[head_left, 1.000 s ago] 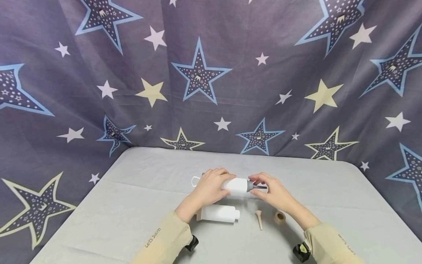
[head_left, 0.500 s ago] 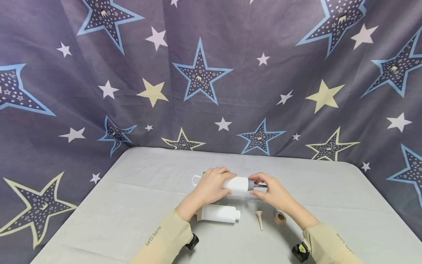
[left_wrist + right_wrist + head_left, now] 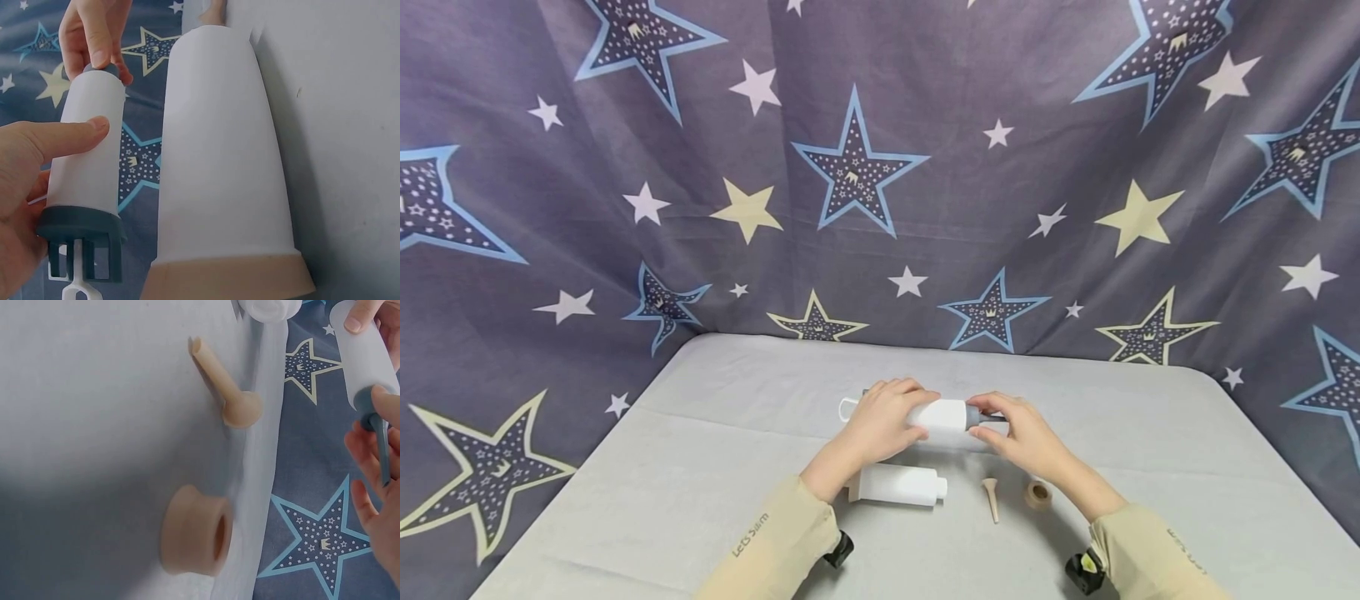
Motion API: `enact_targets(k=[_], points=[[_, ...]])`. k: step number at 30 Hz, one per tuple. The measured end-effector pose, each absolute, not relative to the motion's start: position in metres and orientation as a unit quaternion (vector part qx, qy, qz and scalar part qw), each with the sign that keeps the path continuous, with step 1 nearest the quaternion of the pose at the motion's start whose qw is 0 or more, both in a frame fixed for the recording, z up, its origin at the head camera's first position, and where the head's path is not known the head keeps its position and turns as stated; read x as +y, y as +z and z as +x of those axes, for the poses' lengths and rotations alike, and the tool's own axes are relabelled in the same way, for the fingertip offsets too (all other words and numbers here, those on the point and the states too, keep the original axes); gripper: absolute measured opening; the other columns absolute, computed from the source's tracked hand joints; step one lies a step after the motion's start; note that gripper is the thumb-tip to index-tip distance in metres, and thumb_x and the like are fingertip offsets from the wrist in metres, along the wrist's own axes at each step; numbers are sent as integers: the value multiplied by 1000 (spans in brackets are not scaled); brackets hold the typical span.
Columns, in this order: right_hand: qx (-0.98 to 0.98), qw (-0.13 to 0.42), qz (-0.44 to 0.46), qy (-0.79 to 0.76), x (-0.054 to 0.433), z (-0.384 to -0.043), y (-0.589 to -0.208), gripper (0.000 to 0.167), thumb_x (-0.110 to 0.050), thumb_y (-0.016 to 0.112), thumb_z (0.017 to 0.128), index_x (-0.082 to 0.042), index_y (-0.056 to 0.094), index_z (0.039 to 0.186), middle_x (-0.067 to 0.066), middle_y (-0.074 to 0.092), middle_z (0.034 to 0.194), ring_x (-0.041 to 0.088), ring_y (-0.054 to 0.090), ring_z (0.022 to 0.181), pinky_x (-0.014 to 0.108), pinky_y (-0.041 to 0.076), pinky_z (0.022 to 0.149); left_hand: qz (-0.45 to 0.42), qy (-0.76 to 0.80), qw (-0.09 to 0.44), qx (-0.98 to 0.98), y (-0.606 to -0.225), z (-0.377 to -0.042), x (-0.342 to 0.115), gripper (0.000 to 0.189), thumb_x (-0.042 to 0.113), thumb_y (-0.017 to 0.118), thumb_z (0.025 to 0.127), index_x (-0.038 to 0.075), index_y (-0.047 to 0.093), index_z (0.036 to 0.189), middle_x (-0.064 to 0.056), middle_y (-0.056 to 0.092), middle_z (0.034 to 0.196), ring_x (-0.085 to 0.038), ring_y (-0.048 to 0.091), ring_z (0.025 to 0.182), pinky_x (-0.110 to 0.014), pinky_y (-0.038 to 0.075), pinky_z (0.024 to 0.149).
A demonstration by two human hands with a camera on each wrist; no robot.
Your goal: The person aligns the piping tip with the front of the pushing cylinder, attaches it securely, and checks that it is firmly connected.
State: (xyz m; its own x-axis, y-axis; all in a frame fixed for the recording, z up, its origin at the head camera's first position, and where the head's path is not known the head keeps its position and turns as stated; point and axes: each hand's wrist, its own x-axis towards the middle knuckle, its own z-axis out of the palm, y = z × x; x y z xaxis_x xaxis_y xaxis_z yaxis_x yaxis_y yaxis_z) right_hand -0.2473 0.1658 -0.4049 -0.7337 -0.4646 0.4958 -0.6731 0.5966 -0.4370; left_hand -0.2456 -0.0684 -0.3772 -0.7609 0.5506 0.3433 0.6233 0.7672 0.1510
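A white syringe-like tube (image 3: 946,415) lies sideways between the two hands above the table. My left hand (image 3: 880,425) grips its barrel, thumb along the near side in the left wrist view. Dark blue-grey fittings cap both ends, with a white loop handle (image 3: 80,290) sticking out past the left one. At the other end, my right hand (image 3: 1024,433) pinches the dark nozzle cap (image 3: 370,403) between thumb and fingers. Its long thin spout (image 3: 382,453) points out past the fingertips, toward the palm.
Nearer the person lies a second white tube (image 3: 897,485) with a beige end (image 3: 228,278). To its right on the grey table (image 3: 700,467) are a small beige nozzle (image 3: 991,500) and a beige ring-shaped cap (image 3: 1037,494). A star-patterned curtain (image 3: 940,200) hangs behind.
The right thumb and fingers have shifted slightly on the nozzle cap, and the held tube has edged a little to the right. The things on the table have stayed put.
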Motion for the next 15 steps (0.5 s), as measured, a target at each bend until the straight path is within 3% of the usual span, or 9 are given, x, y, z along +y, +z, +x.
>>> enact_targets(k=[15], points=[[-899, 173, 296, 272, 164, -245, -401, 34, -25, 65, 82, -8, 61, 112, 4, 67, 100, 20, 59, 90, 40, 42, 80, -329, -107, 184, -920, -379, -244, -66, 48, 25, 73, 75, 19, 58, 120, 3, 60, 110, -15, 54, 102, -35, 41, 90]])
